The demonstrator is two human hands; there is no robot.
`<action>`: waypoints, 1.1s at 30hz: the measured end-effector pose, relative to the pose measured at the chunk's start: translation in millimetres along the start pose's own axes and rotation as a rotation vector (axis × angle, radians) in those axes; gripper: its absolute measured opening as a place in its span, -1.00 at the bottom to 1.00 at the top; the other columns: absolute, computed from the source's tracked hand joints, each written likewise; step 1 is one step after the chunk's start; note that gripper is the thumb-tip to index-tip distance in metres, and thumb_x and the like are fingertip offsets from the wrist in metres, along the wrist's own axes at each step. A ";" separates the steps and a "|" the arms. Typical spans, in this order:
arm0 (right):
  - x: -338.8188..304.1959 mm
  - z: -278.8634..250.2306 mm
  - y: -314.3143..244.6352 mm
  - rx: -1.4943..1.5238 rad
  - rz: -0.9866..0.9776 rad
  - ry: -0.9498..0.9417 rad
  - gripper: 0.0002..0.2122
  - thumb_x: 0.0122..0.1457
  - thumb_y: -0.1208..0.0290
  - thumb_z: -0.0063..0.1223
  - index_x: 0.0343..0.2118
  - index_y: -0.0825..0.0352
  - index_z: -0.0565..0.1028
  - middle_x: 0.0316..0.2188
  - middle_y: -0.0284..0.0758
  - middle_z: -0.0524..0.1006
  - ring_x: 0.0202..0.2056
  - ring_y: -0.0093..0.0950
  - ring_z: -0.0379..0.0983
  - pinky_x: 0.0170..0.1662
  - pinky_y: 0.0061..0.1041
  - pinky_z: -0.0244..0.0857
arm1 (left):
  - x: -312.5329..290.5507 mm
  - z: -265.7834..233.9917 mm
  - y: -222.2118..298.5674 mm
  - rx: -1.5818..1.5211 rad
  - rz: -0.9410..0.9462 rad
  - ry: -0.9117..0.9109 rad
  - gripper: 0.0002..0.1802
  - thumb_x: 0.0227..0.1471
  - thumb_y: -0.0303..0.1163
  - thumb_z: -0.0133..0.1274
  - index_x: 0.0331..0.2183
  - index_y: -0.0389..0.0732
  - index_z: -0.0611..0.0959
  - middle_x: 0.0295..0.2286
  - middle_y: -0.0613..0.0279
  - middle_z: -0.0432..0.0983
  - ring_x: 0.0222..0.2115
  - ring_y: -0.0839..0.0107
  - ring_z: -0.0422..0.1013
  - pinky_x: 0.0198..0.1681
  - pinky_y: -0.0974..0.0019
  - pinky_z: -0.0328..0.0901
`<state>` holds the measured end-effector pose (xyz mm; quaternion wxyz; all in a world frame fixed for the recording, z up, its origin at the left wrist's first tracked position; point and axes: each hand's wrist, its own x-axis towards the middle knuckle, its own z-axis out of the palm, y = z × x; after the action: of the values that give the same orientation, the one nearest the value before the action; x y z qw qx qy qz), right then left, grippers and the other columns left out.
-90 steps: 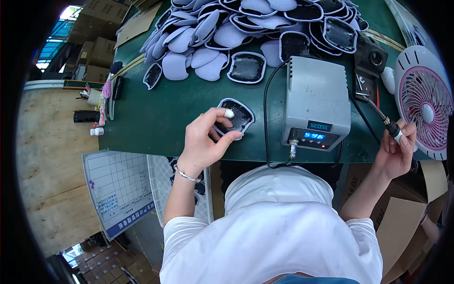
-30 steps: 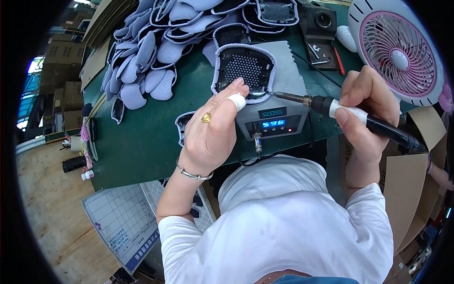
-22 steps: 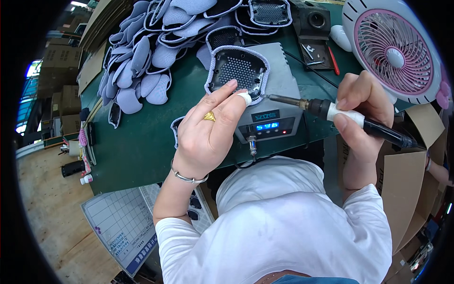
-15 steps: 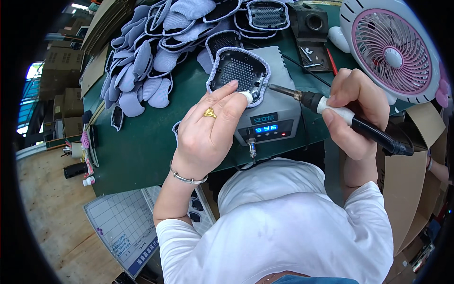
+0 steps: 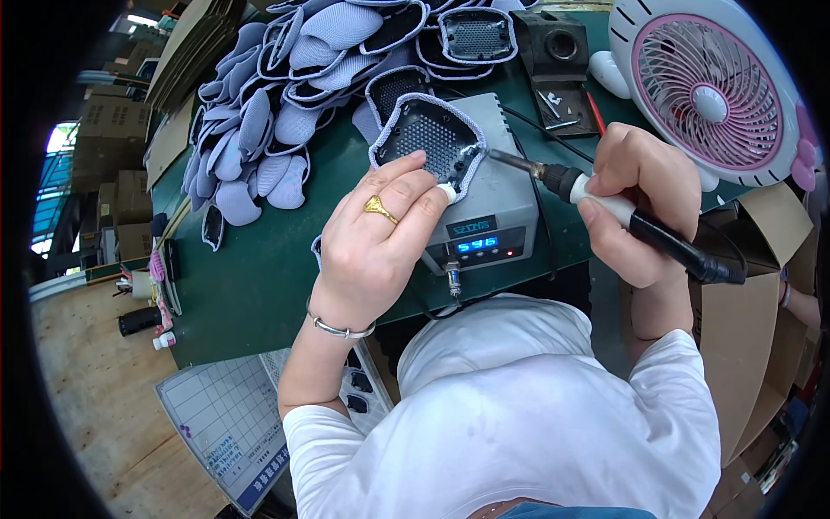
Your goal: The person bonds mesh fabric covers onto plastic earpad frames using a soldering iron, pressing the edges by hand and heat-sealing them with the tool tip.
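Your left hand [image 5: 376,251] has the mesh shoe panel [image 5: 428,143] pinned flat on top of the grey soldering station [image 5: 493,203], fingers [image 5: 406,186] spread narrow and pressing down on its near edge, one fingertip capped in white tape right at the trim. Your right hand [image 5: 635,203] is wrapped tight round the soldering iron [image 5: 605,203], held like a pen, and its hot tip sits at the panel's right-hand edge, touching or all but touching the pale border. That panel looks light and floppy to me, a thin dark perforated mesh with a soft lilac-grey binding stitched round a rounded, pointed outline, so it will likely curl or slide unless you keep it flat. Best hold is on the bound rim, opposite the iron, well away from the tip, since mesh like this would probably melt or scorch quickly. The station's blue display glows on its front face, just below your left fingertips. Behind it, a heap of matching grey-lilac panels [image 5: 277,112] spreads across the green bench [image 5: 259,277], some mesh side up. A pink and white desk fan [image 5: 709,95] stands off to your right, near the iron's black stand [image 5: 558,48].
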<state>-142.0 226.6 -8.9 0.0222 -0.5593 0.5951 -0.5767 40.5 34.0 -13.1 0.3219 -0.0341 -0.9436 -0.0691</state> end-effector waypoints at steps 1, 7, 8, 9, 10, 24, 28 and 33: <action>1.7 -1.7 0.4 -0.063 -0.057 -0.036 -0.87 -0.16 0.50 0.11 -0.53 0.33 0.40 -0.54 -0.33 0.40 -0.58 -0.53 0.19 -0.52 -0.61 0.07 | 0.9 -0.8 -0.7 -0.014 0.005 -0.013 -0.89 -0.13 -0.59 0.21 -0.43 -0.29 0.66 -0.35 0.24 0.60 -0.19 0.24 0.57 -0.11 0.30 0.46; -5.0 -5.3 4.5 -0.071 -0.136 0.139 -0.84 0.00 0.47 0.12 -0.36 0.34 0.41 -0.44 -0.28 0.47 -0.59 -0.54 0.24 -0.54 -0.64 0.11 | 10.7 -8.1 -10.8 -0.223 -0.057 -0.066 -0.77 -0.16 -0.57 0.24 -0.34 -0.31 0.62 -0.34 0.21 0.59 -0.27 0.22 0.53 -0.18 0.31 0.42; -10.0 -5.0 6.5 0.020 -0.088 0.279 -0.85 0.03 0.48 0.12 -0.34 0.34 0.42 -0.45 -0.28 0.47 -0.61 -0.55 0.24 -0.56 -0.65 0.11 | 14.1 -9.1 -13.3 -0.308 -0.094 -0.074 -0.72 -0.17 -0.54 0.27 -0.32 -0.30 0.59 -0.35 0.21 0.57 -0.31 0.24 0.52 -0.21 0.30 0.41; -14.2 -5.5 9.1 0.110 -0.039 0.420 -0.85 0.07 0.49 0.12 -0.31 0.35 0.42 -0.45 -0.28 0.48 -0.63 -0.55 0.24 -0.57 -0.66 0.11 | 17.8 -9.3 -15.3 -0.394 -0.132 -0.082 -0.67 -0.18 -0.50 0.30 -0.30 -0.29 0.57 -0.37 0.22 0.56 -0.35 0.25 0.51 -0.25 0.30 0.39; -17.3 -6.4 13.1 0.253 0.003 0.480 -0.84 0.17 0.42 0.09 -0.26 0.35 0.40 -0.44 -0.27 0.49 -0.62 -0.58 0.26 -0.56 -0.71 0.13 | 21.8 -9.9 -16.9 -0.391 -0.132 -0.080 -0.67 -0.18 -0.50 0.30 -0.30 -0.29 0.57 -0.37 0.22 0.56 -0.35 0.25 0.51 -0.25 0.30 0.39; -47.2 -7.3 20.8 0.621 0.303 0.500 -0.83 0.12 0.46 0.12 -0.28 0.33 0.38 -0.49 -0.31 0.47 -0.60 -0.65 0.25 -0.56 -0.77 0.08 | 20.6 6.0 -2.7 -0.074 -0.183 -0.023 -0.80 -0.15 -0.63 0.21 -0.38 -0.27 0.57 -0.48 0.34 0.57 -0.42 0.30 0.50 -0.34 0.34 0.35; -48.0 5.7 24.3 0.580 0.230 0.424 -0.82 -0.01 0.51 0.15 -0.35 0.32 0.40 -0.53 -0.34 0.45 -0.62 -0.64 0.23 -0.56 -0.74 0.07 | -0.8 5.3 -6.4 -0.111 -0.127 0.055 -0.83 -0.15 -0.71 0.15 -0.42 -0.30 0.58 -0.48 0.28 0.61 -0.32 0.24 0.56 -0.26 0.31 0.43; -43.3 21.7 18.2 0.425 0.219 0.311 -0.82 -0.10 0.52 0.19 -0.43 0.31 0.41 -0.56 -0.36 0.44 -0.61 -0.62 0.23 -0.55 -0.69 0.07 | -6.2 3.0 -2.8 -0.175 -0.153 0.077 -0.81 -0.16 -0.79 0.10 -0.43 -0.33 0.59 -0.42 0.19 0.65 -0.20 0.18 0.58 -0.15 0.29 0.47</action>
<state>-122.9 236.8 -55.8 0.1097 -0.3792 0.5138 -0.7617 43.3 31.5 -19.6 0.3477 0.0126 -0.9207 -0.1768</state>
